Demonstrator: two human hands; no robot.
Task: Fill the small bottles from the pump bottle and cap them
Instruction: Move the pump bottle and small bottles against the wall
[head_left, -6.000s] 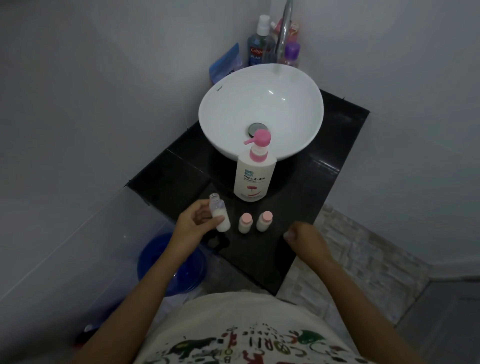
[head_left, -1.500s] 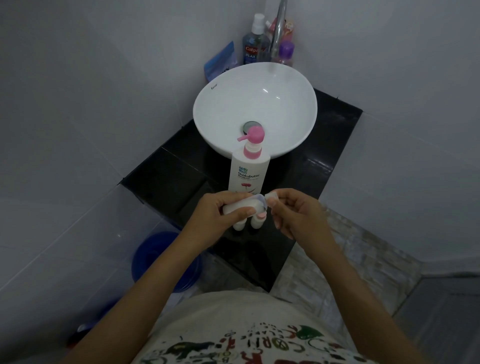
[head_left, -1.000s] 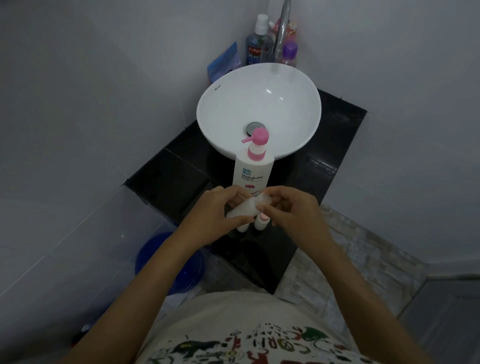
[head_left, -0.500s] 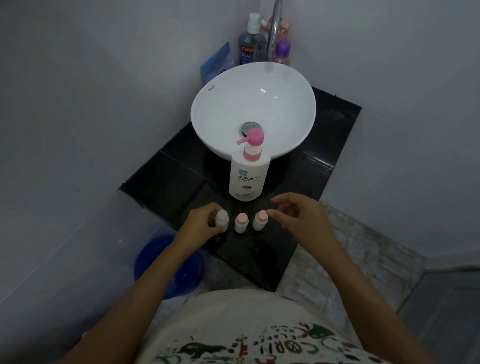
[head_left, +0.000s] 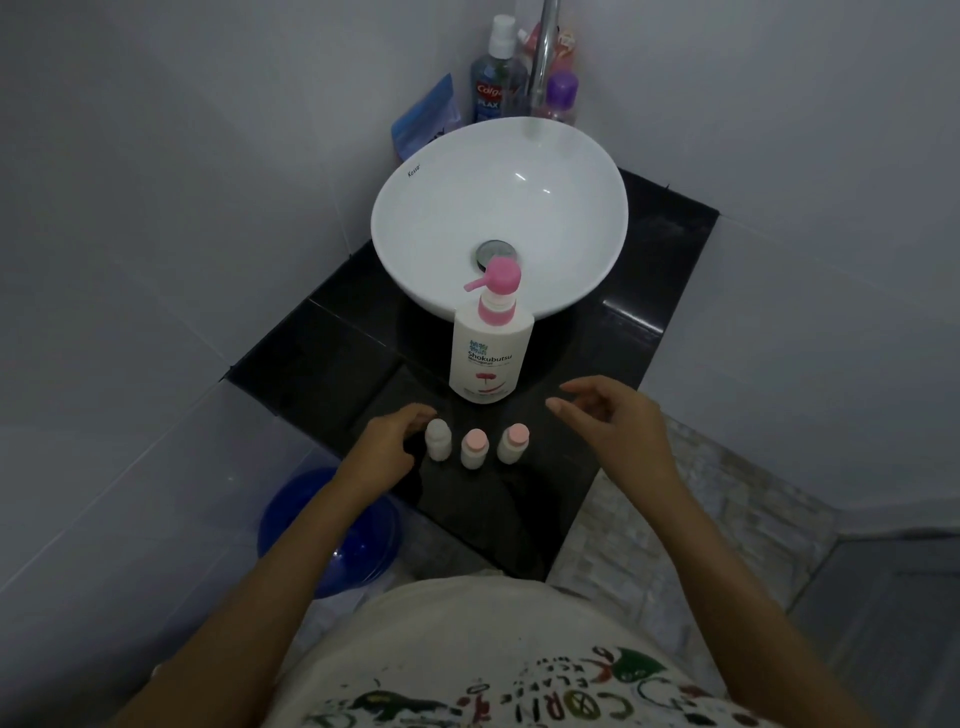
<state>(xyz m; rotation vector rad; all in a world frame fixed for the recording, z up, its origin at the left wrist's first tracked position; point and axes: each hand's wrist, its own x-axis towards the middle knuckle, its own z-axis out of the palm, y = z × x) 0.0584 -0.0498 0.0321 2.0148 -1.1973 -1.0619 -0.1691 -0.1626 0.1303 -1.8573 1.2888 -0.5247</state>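
Three small white bottles stand in a row near the front of the black counter. The left bottle has a whitish cap; the middle bottle and the right bottle have pink caps. Behind them stands the white pump bottle with a pink pump head, its spout pointing left. My left hand rests just left of the left bottle, fingers loosely curled, holding nothing. My right hand hovers to the right of the row, fingers spread and empty.
A white bowl sink sits behind the pump bottle, under a chrome tap. Toiletry bottles and a blue pouch crowd the back corner. A blue basin lies on the floor left of the counter. White walls close in on both sides.
Both hands had been holding the third bottle and fitting its cap. It now stands at the left of the row, and both hands have let go and drawn slightly apart.
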